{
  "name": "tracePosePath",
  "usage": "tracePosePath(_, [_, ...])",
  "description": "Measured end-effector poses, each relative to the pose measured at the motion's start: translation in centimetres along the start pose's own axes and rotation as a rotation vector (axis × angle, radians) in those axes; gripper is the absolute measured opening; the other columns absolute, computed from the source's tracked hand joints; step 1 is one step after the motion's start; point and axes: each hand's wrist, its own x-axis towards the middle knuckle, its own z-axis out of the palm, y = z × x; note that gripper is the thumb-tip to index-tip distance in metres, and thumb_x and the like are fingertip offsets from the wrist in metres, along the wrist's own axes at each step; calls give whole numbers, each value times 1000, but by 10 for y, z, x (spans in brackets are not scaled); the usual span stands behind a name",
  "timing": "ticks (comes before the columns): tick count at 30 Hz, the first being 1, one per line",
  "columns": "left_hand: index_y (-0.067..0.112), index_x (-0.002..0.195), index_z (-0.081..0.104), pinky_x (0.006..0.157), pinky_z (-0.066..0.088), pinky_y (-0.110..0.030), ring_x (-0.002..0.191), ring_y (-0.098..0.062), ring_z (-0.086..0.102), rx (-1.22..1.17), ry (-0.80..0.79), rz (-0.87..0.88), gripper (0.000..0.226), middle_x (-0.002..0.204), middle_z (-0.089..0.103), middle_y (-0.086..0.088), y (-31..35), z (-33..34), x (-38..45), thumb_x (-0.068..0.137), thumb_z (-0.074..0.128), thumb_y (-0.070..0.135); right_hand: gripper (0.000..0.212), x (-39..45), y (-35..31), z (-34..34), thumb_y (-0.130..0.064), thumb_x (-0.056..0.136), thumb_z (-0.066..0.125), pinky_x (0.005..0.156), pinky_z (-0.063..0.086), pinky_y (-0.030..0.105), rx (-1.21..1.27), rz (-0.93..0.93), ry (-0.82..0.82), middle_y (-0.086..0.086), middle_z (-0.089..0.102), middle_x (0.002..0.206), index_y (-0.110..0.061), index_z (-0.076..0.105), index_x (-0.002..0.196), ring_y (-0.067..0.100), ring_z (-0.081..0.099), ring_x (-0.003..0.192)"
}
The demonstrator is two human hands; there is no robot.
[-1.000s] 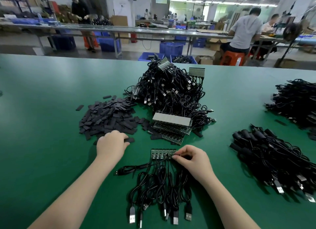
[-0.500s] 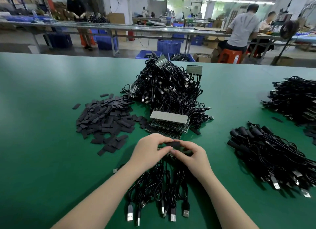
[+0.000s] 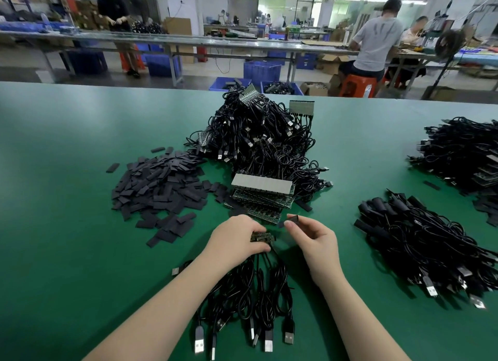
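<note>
Since it's only a thin black sleeve [image 3: 293, 220], pinched between thumb and fingertip of the right hand [image 3: 314, 242] near the middle of the green table [image 3: 80, 252], it's probably feather-light, floppy and easily squashed shut. The circuit strip [image 3: 262, 237], gripped by the left hand [image 3: 237, 239] just to its left, looks stiff; best held by the edges, not the limp cables [image 3: 250, 293].

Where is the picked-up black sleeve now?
Head view, centre: the right hand pinches the black sleeve just right of the board strip the left hand grips.
</note>
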Motion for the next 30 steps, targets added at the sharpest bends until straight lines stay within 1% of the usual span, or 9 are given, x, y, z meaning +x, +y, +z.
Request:
tracePosePath(4, [31, 122, 67, 86, 52, -35, 109, -17, 59, 54, -34, -16, 43, 120, 64, 4, -1, 3, 3, 86, 64, 54, 11, 1, 2, 1, -13, 80, 81, 69, 51, 12, -22, 23, 25, -1, 78, 84, -23, 78, 84, 5, 71, 77])
tracePosePath(8, [33, 108, 73, 72, 54, -35, 92, -15, 61, 50, 22, -1, 28, 98, 68, 7, 0, 7, 3, 90, 59, 49, 10, 2, 4, 2, -17, 78, 83, 66, 52, 15, -73, 41, 17, -2, 77, 80, -24, 78, 83, 4, 68, 71])
tracePosePath(12, [37, 105, 72, 69, 49, -28, 88, -8, 55, -36, 92, 14, 23, 91, 56, 15, -5, 15, 1, 91, 57, 47, 8, 3, 6, 3, -21, 78, 84, 66, 54, 21, -130, 58, -12, 0, 76, 78, -22, 77, 81, 7, 67, 69])
tracePosePath(14, [37, 106, 71, 72, 48, -27, 86, -3, 53, -98, 136, 2, 21, 94, 56, 18, -7, 18, 0, 92, 56, 45, 6, 3, 6, 3, -21, 79, 83, 67, 54, 26, -154, 60, -33, 3, 76, 77, -21, 77, 79, 10, 66, 68])
tracePosePath(17, [37, 105, 68, 74, 49, -27, 90, -4, 57, -172, 191, -22, 18, 100, 62, 17, -8, 21, -3, 94, 54, 43, 8, 2, 5, 3, -21, 80, 83, 65, 52, 25, -174, 43, -42, 4, 75, 75, -24, 76, 75, 10, 64, 66])
tracePosePath(20, [36, 118, 64, 79, 50, -27, 95, -4, 58, -235, 213, -19, 24, 107, 63, 17, -9, 23, -4, 97, 52, 40, 10, 2, 4, 2, -22, 81, 81, 64, 51, 24, -169, 36, -23, 6, 74, 74, -25, 75, 73, 10, 62, 65])
tracePosePath(23, [36, 127, 59, 87, 49, -28, 102, -4, 57, -311, 207, -13, 30, 114, 61, 15, -10, 23, -5, 98, 50, 38, 11, 2, 4, 2, -20, 82, 80, 61, 49, 17, -143, 24, -15, -1, 73, 71, -26, 75, 74, 7, 62, 64])
tracePosePath(27, [42, 122, 62, 87, 48, -28, 101, -2, 56, -352, 197, -16, 31, 114, 60, 18, -11, 23, -6, 91, 59, 47, 11, 1, 4, 2, -19, 83, 79, 63, 51, 17, -144, 11, -26, -2, 74, 74, -25, 74, 75, 7, 65, 67])
tracePosePath(30, [42, 121, 62, 85, 49, -27, 102, -2, 57, -332, 198, -21, 29, 114, 60, 20, -11, 25, -6, 93, 57, 46, 15, 0, 3, 3, -18, 84, 78, 63, 51, 17, -134, 4, -27, -4, 73, 74, -28, 73, 74, 6, 64, 66])
